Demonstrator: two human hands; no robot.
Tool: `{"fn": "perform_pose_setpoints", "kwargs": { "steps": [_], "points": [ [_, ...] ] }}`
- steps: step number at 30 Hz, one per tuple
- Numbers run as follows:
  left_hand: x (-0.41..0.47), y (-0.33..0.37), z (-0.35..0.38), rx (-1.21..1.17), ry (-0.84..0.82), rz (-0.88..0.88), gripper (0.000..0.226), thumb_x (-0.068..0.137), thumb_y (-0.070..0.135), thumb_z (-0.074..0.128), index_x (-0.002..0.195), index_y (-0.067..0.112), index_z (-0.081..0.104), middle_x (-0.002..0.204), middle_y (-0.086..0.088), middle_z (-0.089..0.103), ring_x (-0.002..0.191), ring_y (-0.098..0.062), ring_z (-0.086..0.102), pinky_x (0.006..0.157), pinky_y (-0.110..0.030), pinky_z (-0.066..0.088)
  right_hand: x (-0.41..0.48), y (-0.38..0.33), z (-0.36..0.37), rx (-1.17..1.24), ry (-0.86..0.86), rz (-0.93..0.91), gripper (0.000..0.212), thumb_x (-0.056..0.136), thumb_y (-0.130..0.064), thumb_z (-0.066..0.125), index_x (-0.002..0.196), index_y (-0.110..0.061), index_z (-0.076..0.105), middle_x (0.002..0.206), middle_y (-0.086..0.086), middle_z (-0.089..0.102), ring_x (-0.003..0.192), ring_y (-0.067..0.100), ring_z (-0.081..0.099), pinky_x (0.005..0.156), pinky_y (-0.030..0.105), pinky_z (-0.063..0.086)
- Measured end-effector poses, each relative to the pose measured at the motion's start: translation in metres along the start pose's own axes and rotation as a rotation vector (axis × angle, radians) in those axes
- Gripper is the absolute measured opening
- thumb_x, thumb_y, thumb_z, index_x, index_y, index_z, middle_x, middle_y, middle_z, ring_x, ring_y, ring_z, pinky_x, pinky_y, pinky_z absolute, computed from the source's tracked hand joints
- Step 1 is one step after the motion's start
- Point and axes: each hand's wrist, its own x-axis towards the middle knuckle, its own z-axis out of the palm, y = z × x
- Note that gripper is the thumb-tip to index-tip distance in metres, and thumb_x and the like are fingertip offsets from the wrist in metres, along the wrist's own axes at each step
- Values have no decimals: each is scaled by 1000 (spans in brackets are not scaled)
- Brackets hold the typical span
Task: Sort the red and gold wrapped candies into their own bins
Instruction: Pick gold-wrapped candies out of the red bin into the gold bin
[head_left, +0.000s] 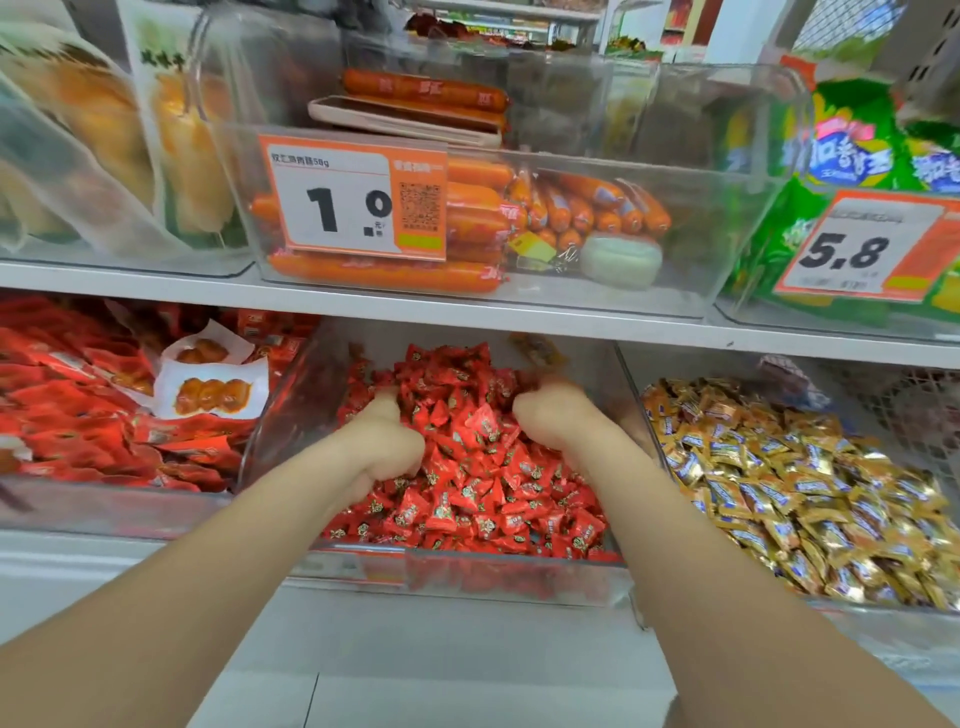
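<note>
A clear bin (358, 569) on the lower shelf is heaped with red wrapped candies (467, 467). Both my hands are pushed into that heap. My left hand (387, 441) is at the left of the pile with its thumb up, and its fingers are buried among the wrappers. At the right of the pile, my right hand (550, 410) is slightly blurred and its fingers are also hidden in the candies. One gold-orange wrapped piece (535, 347) lies at the back of the red bin. The neighbouring bin (635, 395) to the right holds gold wrapped candies (805, 483).
To the left is a bin of red snack packets (78, 405). The white shelf edge (467, 312) runs just above my hands. On it stand a clear bin of orange sausages (571, 208) with a price tag (353, 200) and green bags (841, 156) at the right.
</note>
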Motion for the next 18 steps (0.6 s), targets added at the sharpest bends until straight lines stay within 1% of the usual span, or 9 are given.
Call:
{"fn": "perform_pose_setpoints", "kwargs": {
  "steps": [3, 5, 6, 8, 11, 13, 14, 16, 18],
  "points": [
    [-3, -2, -8, 49, -57, 134, 107, 79, -12, 70, 164, 32, 22, 157, -3, 44, 137, -29, 49, 111, -35, 44, -11, 5, -5, 55, 9, -85, 37, 94, -6, 55, 122, -22, 72, 120, 5, 71, 91, 22, 64, 71, 23, 45],
    [-5, -4, -16, 118, -102, 233, 111, 78, -7, 79, 163, 35, 21, 162, -6, 38, 131, -25, 55, 110, -36, 47, -18, 7, -9, -7, 54, -156, 40, 94, -5, 57, 124, -24, 74, 123, 1, 73, 88, 18, 68, 73, 19, 47],
    [-9, -4, -19, 136, -143, 281, 112, 76, -5, 82, 162, 36, 22, 160, -7, 40, 124, -21, 57, 108, -37, 50, -21, 8, -12, -24, 80, -193, 37, 95, -5, 58, 121, -24, 76, 121, 0, 75, 96, 16, 70, 79, 16, 47],
    [-15, -7, -24, 146, -231, 366, 111, 74, -4, 85, 158, 40, 27, 153, -3, 45, 125, -15, 53, 106, -40, 53, -30, 10, -17, -5, 135, -259, 30, 96, -7, 63, 116, -22, 78, 112, -1, 78, 105, 14, 72, 89, 17, 49],
    [-24, -11, -32, 160, -348, 454, 103, 76, -3, 82, 150, 50, 34, 148, 12, 54, 121, -10, 60, 103, -46, 55, -44, 12, -26, -46, 292, -342, 20, 94, -17, 69, 108, -24, 81, 86, -4, 78, 86, 11, 73, 86, 25, 56],
    [-28, -13, -37, 178, -404, 495, 105, 76, 0, 81, 150, 56, 30, 144, 20, 58, 106, -14, 67, 100, -50, 55, -54, 11, -31, -28, 378, -395, 11, 93, -25, 72, 101, -25, 81, 77, -10, 74, 75, 1, 69, 78, 17, 53],
    [-29, -13, -38, 176, -431, 505, 106, 77, 0, 80, 151, 56, 29, 142, 23, 60, 107, -10, 66, 101, -47, 55, -58, 8, -31, 2, 396, -422, 9, 93, -27, 73, 98, -26, 80, 76, -13, 73, 74, -3, 68, 74, 12, 51],
    [-35, -12, -39, 165, -465, 502, 104, 80, 0, 82, 154, 50, 29, 138, 24, 63, 126, 0, 59, 108, -33, 50, -68, 0, -27, 30, 397, -481, 10, 96, -24, 69, 100, -26, 78, 78, -16, 71, 72, -2, 66, 73, 13, 50],
    [-38, -11, -38, 142, -442, 507, 92, 79, 11, 89, 150, 44, 39, 133, 19, 67, 128, 0, 59, 110, -29, 48, -76, -7, -19, 46, 350, -541, 22, 96, -12, 62, 104, -26, 77, 81, -15, 71, 72, 2, 64, 70, 11, 45]
  ]
}}
